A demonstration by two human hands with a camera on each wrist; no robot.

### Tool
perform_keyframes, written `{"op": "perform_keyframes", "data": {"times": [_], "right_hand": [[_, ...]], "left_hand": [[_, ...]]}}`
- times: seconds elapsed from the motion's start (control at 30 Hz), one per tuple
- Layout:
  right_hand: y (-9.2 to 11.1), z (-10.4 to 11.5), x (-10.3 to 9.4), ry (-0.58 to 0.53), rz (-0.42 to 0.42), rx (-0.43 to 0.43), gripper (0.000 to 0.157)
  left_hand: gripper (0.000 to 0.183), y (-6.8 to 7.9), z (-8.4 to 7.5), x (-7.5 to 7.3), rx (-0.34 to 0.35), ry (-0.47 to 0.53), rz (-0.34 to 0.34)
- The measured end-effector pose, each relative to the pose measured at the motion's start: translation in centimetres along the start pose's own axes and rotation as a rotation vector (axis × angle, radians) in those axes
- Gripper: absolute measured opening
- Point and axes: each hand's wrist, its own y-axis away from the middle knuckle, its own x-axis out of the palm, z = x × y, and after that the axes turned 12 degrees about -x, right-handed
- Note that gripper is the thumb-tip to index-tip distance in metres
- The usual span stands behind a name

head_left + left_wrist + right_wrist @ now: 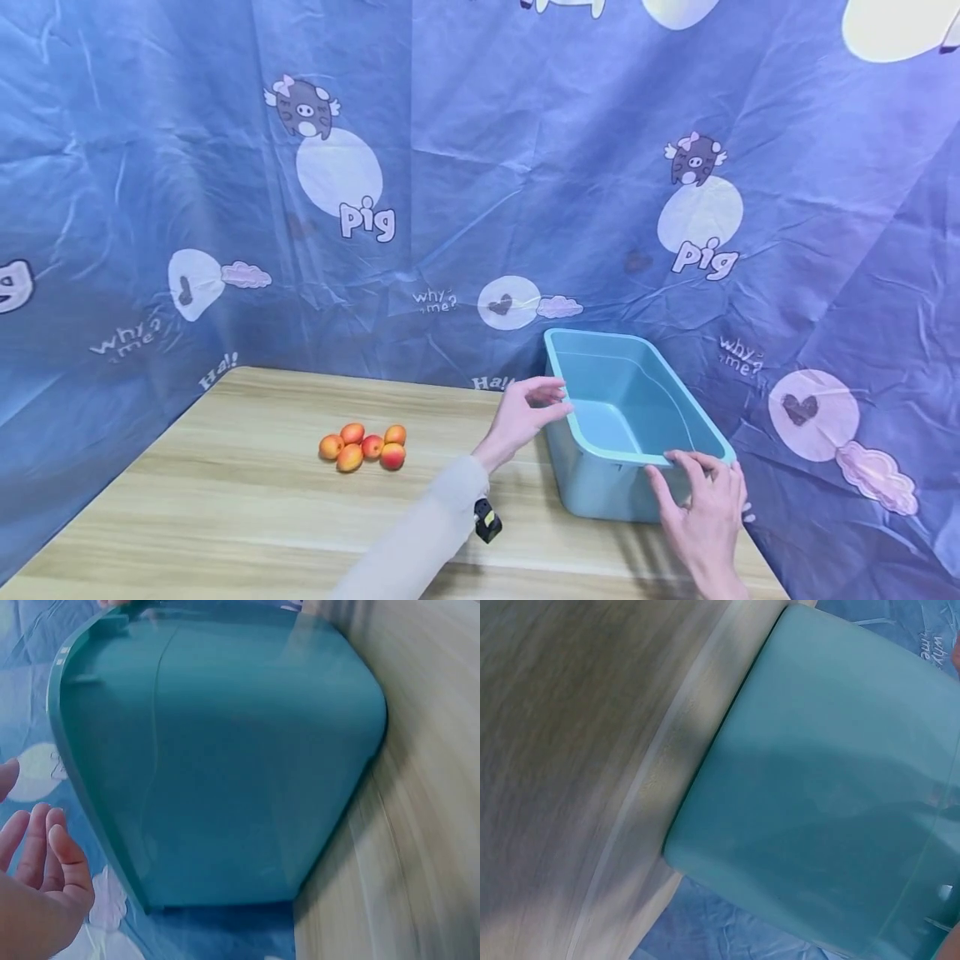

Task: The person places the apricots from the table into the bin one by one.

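A blue-green plastic bin stands upright at the right of the table. My right hand grips its near rim by the right corner, fingertips over the edge and thumb on the outer side. Beside the left rim is my left hand, fingers loosely bent and thumb apart, holding nothing. In the left wrist view that left hand appears apart from the bin's side wall. The right wrist view shows the bin's wall close up, with only slivers of the hand at the frame's edge.
Several small orange-red fruits, like apricots, lie in a cluster on the wooden table, left of my left arm. A blue cloth printed with pigs hangs behind the table and along its right side. A small black device sits at my left sleeve.
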Motion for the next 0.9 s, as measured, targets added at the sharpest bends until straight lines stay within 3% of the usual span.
{"op": "perform_keyframes", "data": {"times": [0.4,0.63,0.9], "right_hand": [[0.2,-0.1,0.2,-0.011,-0.022,0.014,0.063],[-0.3,-0.1,0.1,-0.017,-0.019,-0.001,0.062],[-0.1,0.3,-0.1,-0.019,0.003,0.024,0.063]], "left_hand": [[0.035,0.7,1.3,-6.0,-0.028,0.019,-0.048],[0.035,1.0,0.9,-8.8,-0.067,0.061,-0.076],[0.035,1.1,3.0,-12.4,-0.146,0.02,-0.072]]}}
